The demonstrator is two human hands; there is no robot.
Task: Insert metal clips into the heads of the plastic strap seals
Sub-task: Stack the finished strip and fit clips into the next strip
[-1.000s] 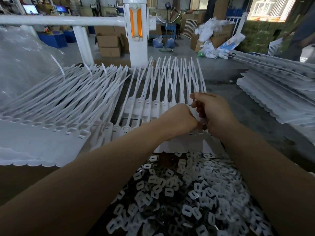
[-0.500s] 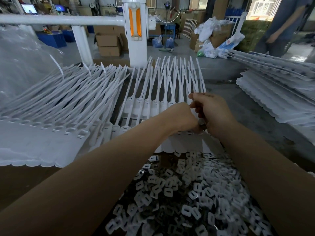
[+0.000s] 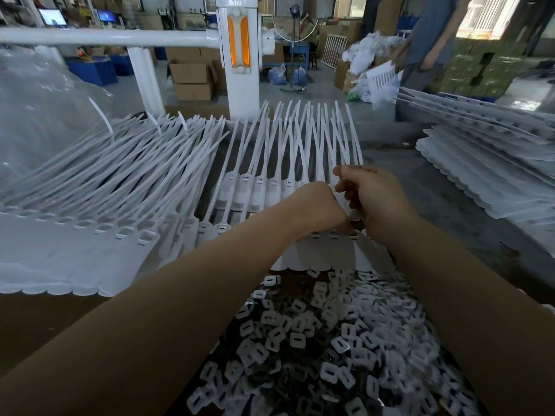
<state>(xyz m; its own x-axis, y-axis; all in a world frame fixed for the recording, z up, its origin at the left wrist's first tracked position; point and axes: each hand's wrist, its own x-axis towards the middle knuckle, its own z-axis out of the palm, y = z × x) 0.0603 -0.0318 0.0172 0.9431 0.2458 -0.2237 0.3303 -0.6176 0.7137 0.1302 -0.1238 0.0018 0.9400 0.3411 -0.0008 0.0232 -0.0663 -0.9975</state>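
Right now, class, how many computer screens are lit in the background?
2: one screen at far upper left, another just right of it. Others may be hidden.

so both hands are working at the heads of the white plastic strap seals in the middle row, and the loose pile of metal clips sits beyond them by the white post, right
Not quite. The head view shows the pile of small square metal clips lying nearer than the hands, at the bottom of the picture, not by the white post. The rest holds: the left hand and right hand meet at the heads of the white plastic strap seals in the middle row.
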